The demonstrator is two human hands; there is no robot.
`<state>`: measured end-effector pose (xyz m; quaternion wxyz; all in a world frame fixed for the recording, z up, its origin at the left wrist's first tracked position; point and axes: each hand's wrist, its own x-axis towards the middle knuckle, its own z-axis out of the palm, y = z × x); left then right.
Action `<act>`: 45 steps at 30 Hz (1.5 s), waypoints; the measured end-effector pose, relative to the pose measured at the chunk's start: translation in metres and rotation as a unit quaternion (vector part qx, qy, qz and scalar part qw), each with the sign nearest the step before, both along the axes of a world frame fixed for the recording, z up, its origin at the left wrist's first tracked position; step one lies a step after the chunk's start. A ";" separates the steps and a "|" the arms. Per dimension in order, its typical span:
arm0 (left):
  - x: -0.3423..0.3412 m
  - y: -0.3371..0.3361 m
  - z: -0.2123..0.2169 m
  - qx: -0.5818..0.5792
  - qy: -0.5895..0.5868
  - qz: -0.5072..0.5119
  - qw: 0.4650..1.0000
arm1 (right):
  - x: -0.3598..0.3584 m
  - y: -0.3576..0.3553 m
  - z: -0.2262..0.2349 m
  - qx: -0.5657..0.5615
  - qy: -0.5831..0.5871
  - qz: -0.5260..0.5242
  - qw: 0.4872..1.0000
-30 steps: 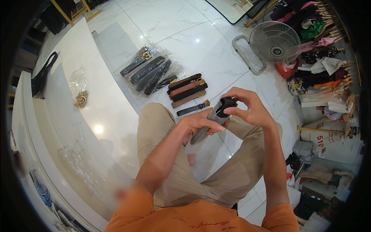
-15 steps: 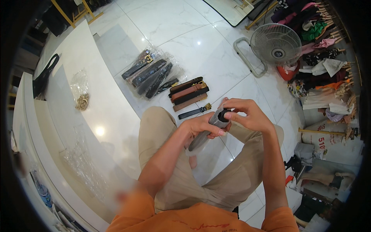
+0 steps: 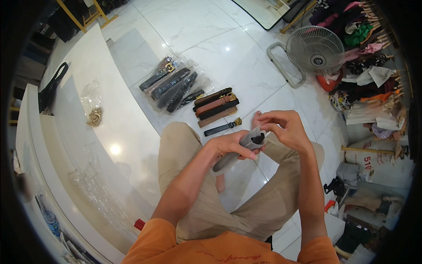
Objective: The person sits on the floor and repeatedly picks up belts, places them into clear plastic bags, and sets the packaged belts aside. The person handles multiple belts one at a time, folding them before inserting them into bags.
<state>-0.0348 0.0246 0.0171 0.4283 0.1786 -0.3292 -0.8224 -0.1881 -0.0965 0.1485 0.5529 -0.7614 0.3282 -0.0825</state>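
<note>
My left hand [image 3: 233, 145] is wrapped round a long, translucent plastic bag [image 3: 226, 162] with a dark item, like a folded belt [image 3: 258, 138], inside it. The dark end shows at the bag's upper opening. Thumb and fingers of my right hand [image 3: 283, 129] pinch the rim of that opening. On the floor just beyond my hands lies a single black belt [image 3: 220, 129] with a gold-coloured buckle. Past it sit several folded belts [image 3: 216, 107], black, brown and tan, side by side. Farther left, several dark belts in clear plastic bags [image 3: 171, 86] are heaped.
A white table [image 3: 116, 110] runs along my left, bearing a clear bag of gold-coloured pieces [image 3: 93, 115] and crumpled clear plastic [image 3: 99, 185]. A grey fan [image 3: 315, 49] stands at the far right, beside hanging clothes [image 3: 373, 75]. A mirror [image 3: 263, 11] leans at the back.
My right hand has drawn slightly up and right, from the dark end to the bag's rim. The bag's opening now stands wider round the dark item. My left hand keeps its hold.
</note>
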 end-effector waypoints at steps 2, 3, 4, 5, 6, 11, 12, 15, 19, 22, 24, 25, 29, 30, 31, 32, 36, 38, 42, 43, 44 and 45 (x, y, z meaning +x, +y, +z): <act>-0.001 0.000 -0.001 -0.004 -0.004 0.012 1.000 | -0.003 0.000 0.001 -0.012 -0.016 -0.037 0.999; -0.001 0.000 0.003 -0.012 -0.003 0.018 1.000 | -0.006 -0.002 0.001 -0.016 -0.024 -0.055 0.998; -0.001 0.001 0.009 -0.019 -0.002 0.024 1.000 | -0.009 -0.004 0.001 -0.016 -0.052 -0.088 0.995; -0.001 0.000 0.012 -0.027 -0.001 0.030 0.999 | -0.014 -0.008 0.002 -0.017 -0.078 -0.121 0.989; -0.002 -0.001 0.009 -0.040 -0.015 0.034 0.999 | -0.019 -0.013 0.003 -0.017 -0.104 -0.154 0.982; -0.004 -0.004 -0.002 -0.058 -0.028 0.050 0.997 | -0.024 -0.025 0.008 -0.004 -0.161 -0.178 0.971; -0.003 -0.005 -0.002 -0.045 -0.015 0.045 0.998 | -0.022 -0.024 0.009 0.025 -0.176 -0.187 0.966; -0.001 -0.004 0.000 -0.006 0.027 0.031 0.999 | -0.027 -0.021 -0.010 0.115 -0.139 -0.083 0.980; 0.000 0.001 0.007 0.061 0.059 0.024 0.996 | -0.024 -0.012 -0.023 0.166 0.017 -0.009 0.986; 0.004 0.001 0.018 0.062 0.035 0.085 0.994 | -0.019 -0.019 -0.026 0.118 0.033 -0.046 0.991; 0.008 -0.003 0.016 0.052 0.000 0.130 0.990 | -0.010 -0.023 -0.031 0.095 -0.020 -0.108 0.989; 0.011 -0.006 0.010 0.051 -0.023 0.146 0.988 | -0.004 -0.025 -0.034 0.106 -0.056 -0.147 0.982; 0.026 -0.010 0.009 0.032 -0.080 0.197 0.977 | 0.022 -0.025 -0.050 0.181 -0.088 -0.173 0.964; 0.029 -0.010 0.007 0.029 -0.079 0.201 0.976 | 0.027 -0.024 -0.059 0.209 -0.081 -0.156 0.962; 0.033 -0.011 0.005 0.019 -0.090 0.208 0.974 | 0.034 -0.026 -0.066 0.199 -0.043 -0.141 0.969; 0.038 -0.011 0.004 0.037 -0.146 0.262 0.953 | 0.043 -0.028 -0.072 0.198 -0.051 -0.153 0.967; 0.038 -0.015 -0.016 0.064 -0.331 0.634 0.696 | 0.093 -0.052 -0.113 0.236 -0.089 -0.217 0.943; 0.068 -0.005 0.001 0.077 -0.392 0.743 0.536 | 0.122 -0.061 -0.142 0.263 -0.100 -0.248 0.927; 0.094 0.014 0.003 0.071 -0.397 0.793 0.456 | 0.197 -0.061 -0.217 0.325 -0.080 -0.216 0.917; 0.093 0.011 0.002 0.072 -0.381 0.791 0.473 | 0.212 -0.064 -0.248 0.347 -0.075 -0.234 0.905; 0.093 0.009 0.001 0.074 -0.367 0.789 0.486 | 0.230 -0.065 -0.273 0.349 -0.035 -0.234 0.907; 0.093 0.007 0.000 0.068 -0.368 0.790 0.486 | 0.245 -0.067 -0.300 0.365 -0.033 -0.226 0.903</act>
